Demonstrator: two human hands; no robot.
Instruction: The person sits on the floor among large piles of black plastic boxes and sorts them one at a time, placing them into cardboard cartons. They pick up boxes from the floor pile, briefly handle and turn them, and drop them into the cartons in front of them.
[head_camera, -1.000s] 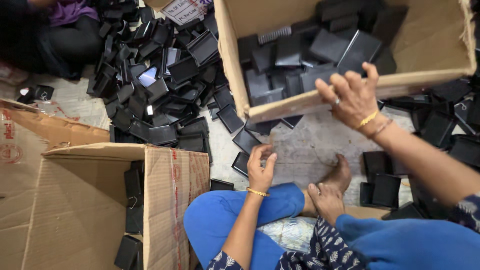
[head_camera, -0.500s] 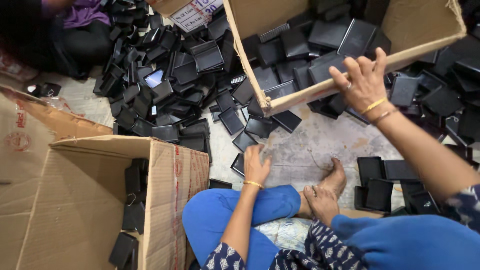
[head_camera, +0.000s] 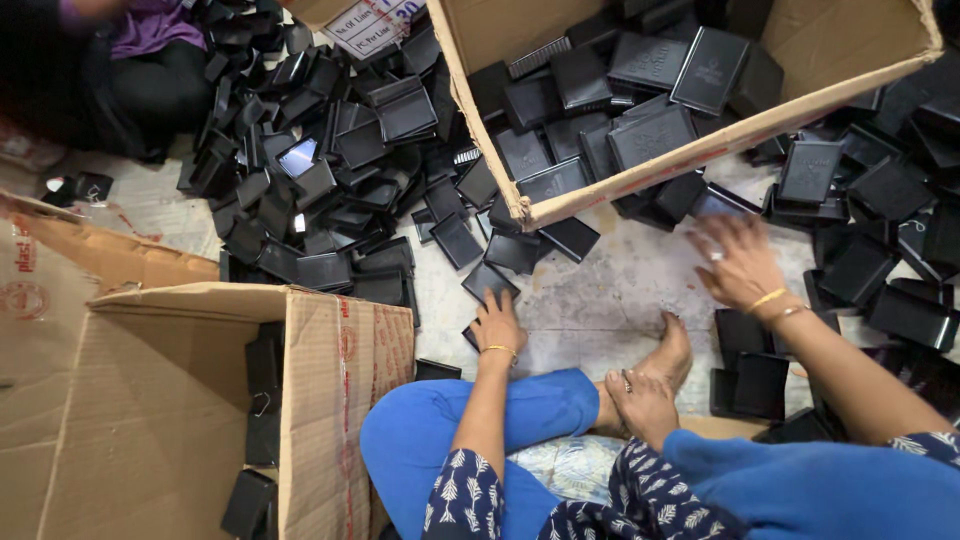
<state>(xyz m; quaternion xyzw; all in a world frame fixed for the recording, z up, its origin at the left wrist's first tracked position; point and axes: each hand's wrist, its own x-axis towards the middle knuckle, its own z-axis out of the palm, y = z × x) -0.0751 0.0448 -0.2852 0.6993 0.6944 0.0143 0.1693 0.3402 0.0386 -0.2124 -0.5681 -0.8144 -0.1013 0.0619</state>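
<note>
a: seated cross-legged on the pale stone floor (head_camera: 610, 300), blue trousers, bare feet tucked in. left hand (head_camera: 497, 322) planted flat, palm down, fingers spread, closed on nothing.

b: touching anything?

a: fingertips against a flat black rectangular plastic case (head_camera: 488, 282) lying just ahead of them, toward the top of the view. long axis of that case slanted, running up and to the right, away from the wrist. a second black case half hidden under the same hand; hard to tell how much.

b: and the right hand (head_camera: 738, 262)?

a: raised over the floor, blurred, fingers loosely apart, no grip on anything visible. hovering below the slanted edge of the large tipped cardboard box (head_camera: 700, 150) full of black cases. nearest loose cases: a small stack of flat black cases (head_camera: 750, 370) lower right of it, beside the forearm, and more scattered to the right.

b: so which hand is nearer the slanted case?

a: left, plainly; already touching. right hand well apart from it, across the bare patch of floor.

b: elsewhere?

a: a big heap of black cases (head_camera: 300, 180) at upper left, another person's dark clothing beyond it. an open cardboard carton (head_camera: 200, 400) at lower left, just beside the left knee, a few cases standing against its inner wall.
</note>
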